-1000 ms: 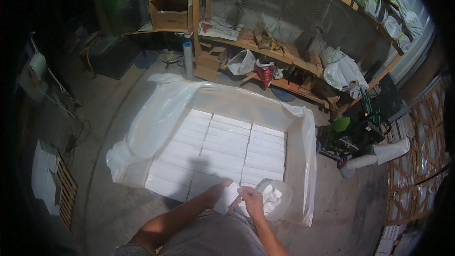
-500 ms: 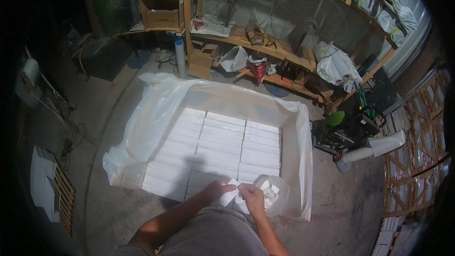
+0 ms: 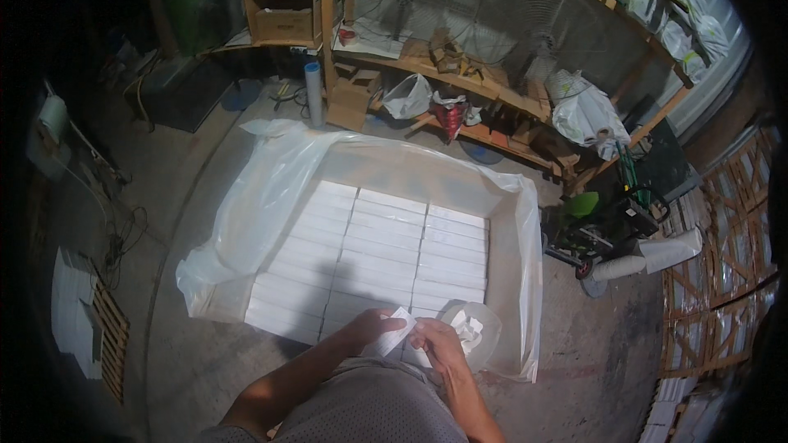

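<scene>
2 hands (image 3: 371, 328) (image 3: 442, 343) close together — white paper (image 3: 394, 335) between them

The left forearm (image 3: 300, 369) is slanting up and inward; the right forearm (image 3: 469, 398) is rising more steeply. In front of the torso (image 3: 369, 406), the left hand (image 3: 371, 326) and right hand (image 3: 439, 340) are nearly meeting, both with fingers (image 3: 423, 325) pinching.

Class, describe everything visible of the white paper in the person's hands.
The white paper looks thin, flat and angular, one corner pointing up the picture; whether it is one sheet or several, I cannot tell. It is held slanted, near the white packs. The left hand grips its left side; the right hand meets its right edge with the fingertips.
</scene>
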### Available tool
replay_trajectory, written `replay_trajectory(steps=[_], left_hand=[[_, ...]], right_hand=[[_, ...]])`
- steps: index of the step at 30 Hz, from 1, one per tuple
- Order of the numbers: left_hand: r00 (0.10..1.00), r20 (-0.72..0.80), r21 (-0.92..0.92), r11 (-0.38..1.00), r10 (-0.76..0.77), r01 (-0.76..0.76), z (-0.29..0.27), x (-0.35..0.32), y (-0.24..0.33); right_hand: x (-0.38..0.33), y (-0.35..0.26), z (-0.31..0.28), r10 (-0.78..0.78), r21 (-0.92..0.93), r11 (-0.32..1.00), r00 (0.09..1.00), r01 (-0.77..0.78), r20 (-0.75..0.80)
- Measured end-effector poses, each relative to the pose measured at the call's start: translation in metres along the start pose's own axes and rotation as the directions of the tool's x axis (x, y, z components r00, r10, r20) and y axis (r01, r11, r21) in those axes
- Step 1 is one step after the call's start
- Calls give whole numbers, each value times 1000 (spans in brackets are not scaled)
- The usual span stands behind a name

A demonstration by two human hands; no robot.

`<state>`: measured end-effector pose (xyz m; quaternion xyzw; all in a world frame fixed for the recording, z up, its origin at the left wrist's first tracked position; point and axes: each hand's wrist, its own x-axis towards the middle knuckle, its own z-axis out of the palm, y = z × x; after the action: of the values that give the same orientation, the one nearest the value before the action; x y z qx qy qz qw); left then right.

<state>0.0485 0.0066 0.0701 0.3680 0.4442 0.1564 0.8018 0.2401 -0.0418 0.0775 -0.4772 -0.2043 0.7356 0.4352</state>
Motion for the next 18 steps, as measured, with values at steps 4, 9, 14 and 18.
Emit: replay_trajectory(steps=[4,9,14,18], left_hand=[[1000,-15,-3,1000,-9,9,1,-2,1],[998,-66,85,996,9,-3,5,-5,8],[996,-43,136,988,84,-77,2,-4,2],[992,-43,226,968,120,-108,3,-7,6]], right_hand=[[2,3,-3,9,-28,1000,1000,-9,-8],[3,6,-2,-6,-7,1000,999,5,-43],[3,6,1,-58,-153,987,996,46,-73],[-2,-2,6,-47,-229,973,994,23,-100]])
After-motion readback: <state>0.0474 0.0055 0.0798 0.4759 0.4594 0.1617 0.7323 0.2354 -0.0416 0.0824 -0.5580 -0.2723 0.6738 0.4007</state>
